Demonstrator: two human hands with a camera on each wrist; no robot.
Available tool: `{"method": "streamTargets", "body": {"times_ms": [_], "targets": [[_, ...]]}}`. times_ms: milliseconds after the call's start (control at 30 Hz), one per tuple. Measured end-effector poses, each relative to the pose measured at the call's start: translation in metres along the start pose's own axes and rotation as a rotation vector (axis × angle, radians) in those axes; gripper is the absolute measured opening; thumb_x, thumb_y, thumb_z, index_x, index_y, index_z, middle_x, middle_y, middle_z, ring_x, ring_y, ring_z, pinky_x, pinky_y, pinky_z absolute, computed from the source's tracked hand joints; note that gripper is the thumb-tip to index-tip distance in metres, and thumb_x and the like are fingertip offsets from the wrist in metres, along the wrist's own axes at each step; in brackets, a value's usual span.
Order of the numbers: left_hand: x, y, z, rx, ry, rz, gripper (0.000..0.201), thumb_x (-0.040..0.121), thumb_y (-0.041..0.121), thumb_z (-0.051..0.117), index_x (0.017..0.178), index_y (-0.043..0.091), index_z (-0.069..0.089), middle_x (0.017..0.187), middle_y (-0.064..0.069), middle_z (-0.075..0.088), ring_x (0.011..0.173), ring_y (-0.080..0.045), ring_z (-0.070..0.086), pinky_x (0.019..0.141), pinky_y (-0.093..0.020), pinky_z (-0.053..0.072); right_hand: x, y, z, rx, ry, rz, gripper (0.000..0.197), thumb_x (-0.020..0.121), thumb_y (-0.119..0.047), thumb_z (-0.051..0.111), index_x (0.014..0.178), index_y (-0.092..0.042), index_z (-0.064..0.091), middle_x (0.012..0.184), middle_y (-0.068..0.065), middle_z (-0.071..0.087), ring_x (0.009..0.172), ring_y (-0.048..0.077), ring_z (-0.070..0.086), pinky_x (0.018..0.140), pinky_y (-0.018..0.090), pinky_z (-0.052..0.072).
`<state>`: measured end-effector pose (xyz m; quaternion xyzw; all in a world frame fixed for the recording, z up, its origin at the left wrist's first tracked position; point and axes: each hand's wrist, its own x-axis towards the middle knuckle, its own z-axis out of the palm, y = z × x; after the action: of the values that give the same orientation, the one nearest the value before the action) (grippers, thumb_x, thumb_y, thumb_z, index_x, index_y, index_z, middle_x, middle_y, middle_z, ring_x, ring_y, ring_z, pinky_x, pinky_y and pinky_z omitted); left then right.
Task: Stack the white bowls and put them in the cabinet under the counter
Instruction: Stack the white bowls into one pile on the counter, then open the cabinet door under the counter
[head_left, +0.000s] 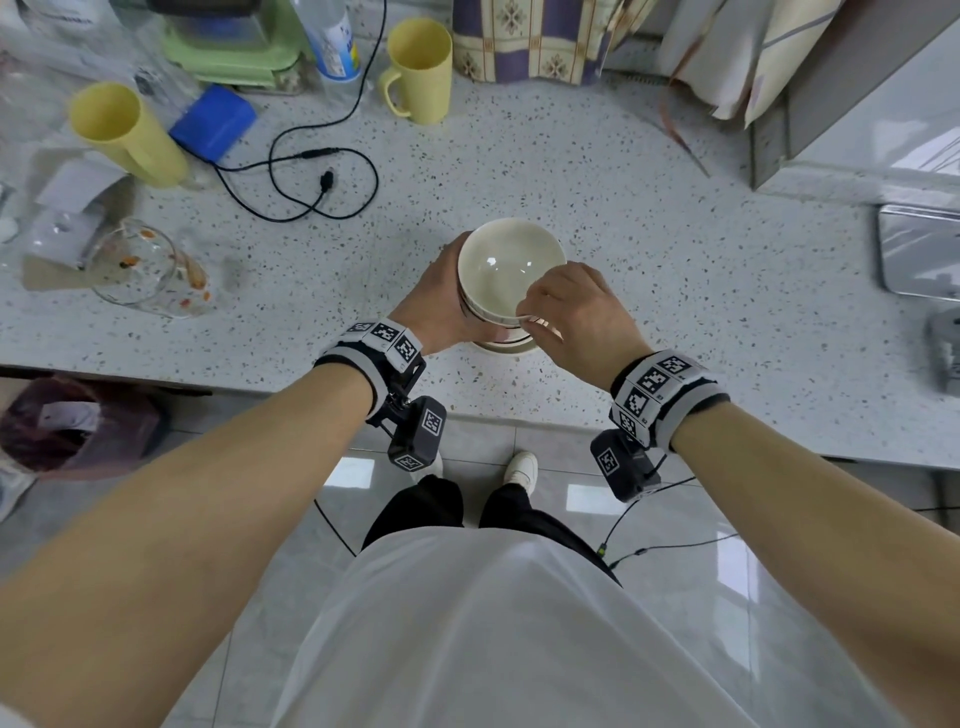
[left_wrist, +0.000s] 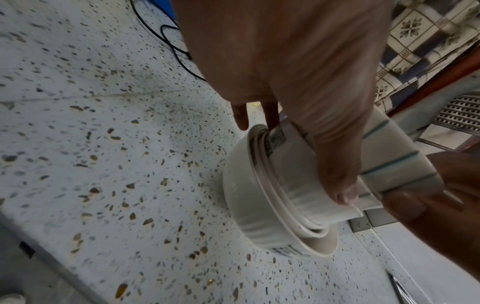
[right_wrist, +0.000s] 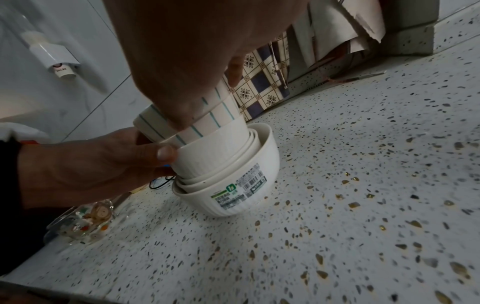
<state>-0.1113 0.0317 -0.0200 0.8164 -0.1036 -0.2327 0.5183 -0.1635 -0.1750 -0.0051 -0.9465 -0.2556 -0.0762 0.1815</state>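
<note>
A stack of white bowls stands near the front edge of the speckled counter. Its bottom bowl is ribbed and carries a printed label. The upper bowls have thin teal stripes. My left hand wraps the stack's left side, thumb on a middle ribbed bowl. From the right, my right hand pinches the rim of the top bowls with its fingertips. In the left wrist view the stack leans under my left hand. No cabinet is in view.
At the back left stand two yellow mugs, a black cable, a blue box and a patterned glass. A metal tray lies at the right. Patterned cloth hangs at the back. Tiled floor below.
</note>
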Motion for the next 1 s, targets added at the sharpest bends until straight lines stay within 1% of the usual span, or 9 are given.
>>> {"method": "streamTargets", "body": {"times_ms": [133, 233, 333, 467, 600, 667, 767, 867, 1000], "targets": [[-0.002, -0.002, 0.003, -0.023, -0.003, -0.007, 0.116, 0.052, 0.024, 0.093, 0.146, 0.026, 0.025, 0.133, 0.009, 0.042, 0.125, -0.011, 0.044, 0.096, -0.018, 0.040, -0.006, 0.000, -0.005, 0.036, 0.003, 0.108, 0.043, 0.088, -0.037, 0.061, 0.124, -0.015, 0.059, 0.131, 0.009, 0.055, 0.123, 0.032, 0.047, 0.106, 0.046, 0.037], [-0.005, -0.005, 0.004, -0.017, 0.017, -0.015, 0.124, 0.054, 0.022, 0.097, 0.151, 0.020, 0.021, 0.139, 0.007, 0.039, 0.128, -0.009, 0.040, 0.096, -0.010, 0.035, -0.013, 0.004, -0.009, 0.143, 0.122, 0.259, 0.047, 0.091, -0.031, 0.057, 0.132, -0.009, 0.050, 0.138, 0.012, 0.048, 0.129, 0.029, 0.042, 0.110, 0.044, 0.035], [-0.014, -0.006, 0.004, 0.014, 0.056, -0.053, 0.120, 0.061, 0.014, 0.096, 0.153, 0.016, 0.020, 0.139, 0.011, 0.036, 0.131, -0.006, 0.036, 0.095, -0.002, 0.030, -0.027, 0.012, -0.003, 0.258, 0.237, 0.408, 0.043, 0.093, -0.021, 0.052, 0.132, -0.004, 0.048, 0.136, 0.014, 0.048, 0.131, 0.028, 0.041, 0.111, 0.045, 0.036], [-0.043, -0.020, 0.001, 0.091, 0.083, -0.177, 0.131, 0.064, 0.037, 0.093, 0.159, 0.022, 0.005, 0.164, 0.004, 0.020, 0.149, -0.013, 0.022, 0.117, -0.030, 0.023, -0.044, 0.017, 0.023, 0.388, 0.312, 0.670, 0.039, 0.088, -0.015, 0.050, 0.125, -0.004, 0.052, 0.126, 0.014, 0.053, 0.116, 0.031, 0.048, 0.100, 0.046, 0.042], [-0.081, -0.046, -0.009, 0.215, 0.039, -0.286, 0.106, 0.081, 0.044, 0.079, 0.159, 0.028, 0.010, 0.166, 0.004, 0.018, 0.150, -0.012, 0.021, 0.117, -0.034, 0.022, -0.058, 0.006, 0.041, 0.425, 0.269, 0.840, 0.027, 0.085, -0.010, 0.050, 0.112, -0.004, 0.055, 0.110, 0.012, 0.057, 0.099, 0.029, 0.054, 0.086, 0.043, 0.048], [-0.101, -0.060, -0.016, 0.334, 0.023, -0.312, 0.085, 0.091, 0.039, 0.070, 0.157, 0.024, 0.020, 0.164, 0.001, 0.024, 0.149, -0.017, 0.025, 0.116, -0.034, 0.023, -0.066, -0.006, 0.046, 0.425, 0.211, 0.878, 0.022, 0.085, -0.007, 0.049, 0.105, -0.007, 0.055, 0.106, 0.009, 0.058, 0.092, 0.024, 0.056, 0.079, 0.043, 0.051], [-0.122, -0.083, -0.029, 0.476, -0.038, -0.373, 0.065, 0.095, 0.023, 0.065, 0.152, 0.013, 0.036, 0.160, -0.006, 0.032, 0.147, -0.025, 0.033, 0.119, -0.038, 0.025, -0.074, -0.031, 0.054, 0.420, 0.122, 0.885, 0.020, 0.083, -0.004, 0.049, 0.100, -0.011, 0.057, 0.103, 0.005, 0.061, 0.086, 0.017, 0.055, 0.074, 0.036, 0.050], [-0.138, -0.110, -0.044, 0.583, -0.044, -0.396, 0.061, 0.092, 0.018, 0.063, 0.148, 0.009, 0.041, 0.158, -0.008, 0.032, 0.145, -0.030, 0.033, 0.119, -0.042, 0.027, -0.077, -0.064, 0.063, 0.413, 0.053, 0.877, 0.020, 0.083, -0.005, 0.048, 0.096, -0.015, 0.059, 0.098, -0.001, 0.061, 0.086, 0.017, 0.057, 0.073, 0.031, 0.048], [-0.155, -0.138, -0.070, 0.728, -0.078, -0.264, 0.066, 0.090, 0.019, 0.062, 0.150, 0.011, 0.036, 0.159, -0.004, 0.026, 0.145, -0.030, 0.028, 0.116, -0.052, 0.033, -0.077, -0.111, 0.086, 0.420, -0.031, 0.882, 0.023, 0.085, -0.005, 0.044, 0.094, -0.015, 0.062, 0.094, -0.004, 0.061, 0.085, 0.015, 0.056, 0.073, 0.029, 0.047]]}}
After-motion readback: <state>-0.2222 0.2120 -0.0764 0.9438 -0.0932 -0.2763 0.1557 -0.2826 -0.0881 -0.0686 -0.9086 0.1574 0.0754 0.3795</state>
